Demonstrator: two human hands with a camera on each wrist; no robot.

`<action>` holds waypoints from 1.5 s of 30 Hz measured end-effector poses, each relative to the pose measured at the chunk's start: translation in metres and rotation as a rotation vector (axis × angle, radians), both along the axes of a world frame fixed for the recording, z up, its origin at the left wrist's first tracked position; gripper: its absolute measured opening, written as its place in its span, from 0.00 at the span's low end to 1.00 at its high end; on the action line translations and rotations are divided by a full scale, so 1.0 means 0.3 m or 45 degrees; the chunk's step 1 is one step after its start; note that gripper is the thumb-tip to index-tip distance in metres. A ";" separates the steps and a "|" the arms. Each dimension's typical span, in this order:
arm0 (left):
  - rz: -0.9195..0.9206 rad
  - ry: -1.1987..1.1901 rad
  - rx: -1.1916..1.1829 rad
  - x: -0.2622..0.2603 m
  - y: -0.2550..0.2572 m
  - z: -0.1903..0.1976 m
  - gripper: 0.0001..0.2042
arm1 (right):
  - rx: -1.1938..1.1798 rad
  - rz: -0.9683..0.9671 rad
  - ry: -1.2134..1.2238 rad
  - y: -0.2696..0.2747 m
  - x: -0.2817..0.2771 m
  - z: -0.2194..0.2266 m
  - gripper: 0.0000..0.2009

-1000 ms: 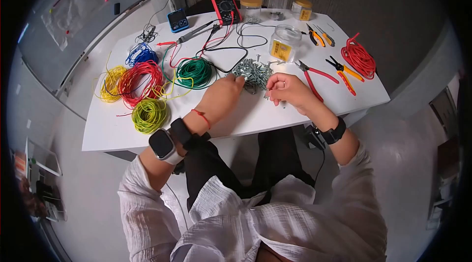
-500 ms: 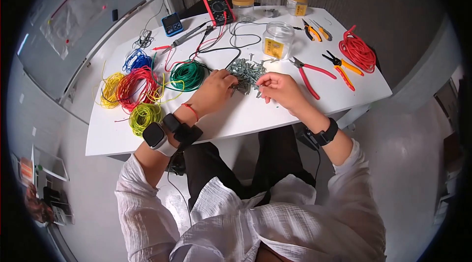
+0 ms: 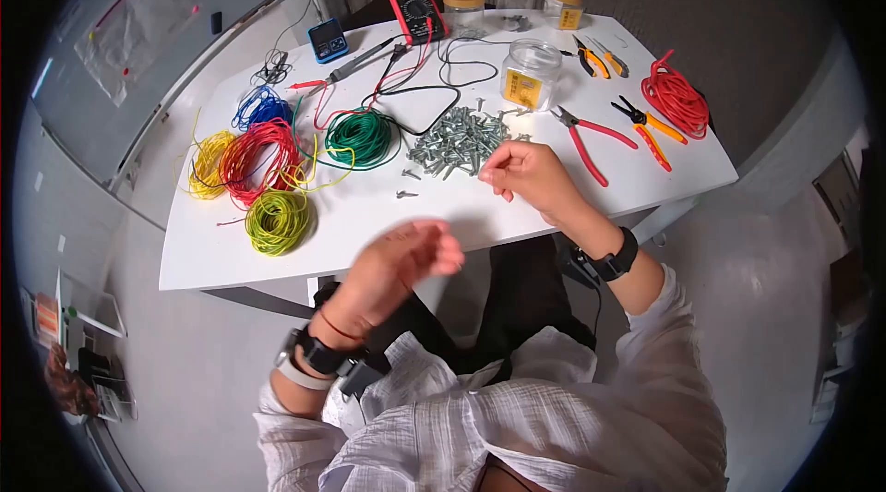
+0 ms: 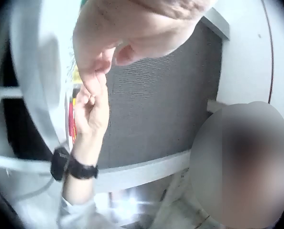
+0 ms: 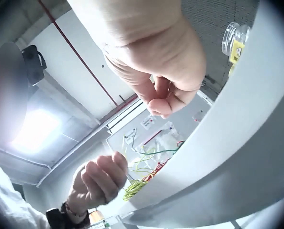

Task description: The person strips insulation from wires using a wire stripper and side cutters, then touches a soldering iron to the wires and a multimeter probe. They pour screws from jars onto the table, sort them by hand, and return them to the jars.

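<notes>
Head view: screws (image 3: 455, 143) were heaped on tabletop (image 3: 208, 247), just left of nearer right grip (image 3: 531, 178), narrowed, contents unclear; left grip (image 3: 395, 269), loosely curled, was held farther back.

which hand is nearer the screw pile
Right. The right hand is at the near right edge of the screw pile; the left hand is farther off, by the front edge of the table.

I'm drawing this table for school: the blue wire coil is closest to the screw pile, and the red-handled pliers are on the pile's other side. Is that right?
The colour is wrong: the head view shows the green wire coil closest to the screw pile, with the red-handled pliers on the pile's other side.
</notes>
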State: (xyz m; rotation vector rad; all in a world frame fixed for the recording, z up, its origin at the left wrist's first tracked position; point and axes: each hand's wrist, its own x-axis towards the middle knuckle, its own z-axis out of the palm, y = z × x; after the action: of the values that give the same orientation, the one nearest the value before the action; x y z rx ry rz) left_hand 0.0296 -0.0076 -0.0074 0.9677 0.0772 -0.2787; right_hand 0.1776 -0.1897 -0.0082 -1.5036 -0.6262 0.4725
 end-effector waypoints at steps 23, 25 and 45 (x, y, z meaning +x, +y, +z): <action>-0.197 0.084 -1.265 0.017 -0.105 -0.196 0.23 | -0.164 0.250 -1.070 0.038 -0.280 0.092 0.08; -0.107 0.164 -1.160 0.008 -0.105 -0.147 0.23 | -0.182 0.218 -0.988 0.029 -0.270 0.101 0.08; 0.062 0.109 -0.970 -0.052 -0.045 -0.149 0.13 | -0.553 0.107 -1.287 0.198 -0.012 0.074 0.08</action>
State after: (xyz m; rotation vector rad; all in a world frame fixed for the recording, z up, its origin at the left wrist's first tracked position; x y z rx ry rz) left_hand 0.0139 -0.0210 -0.0521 0.1968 0.0652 -0.2736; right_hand 0.1742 -0.1304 0.0139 -2.1181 -1.4361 -0.1548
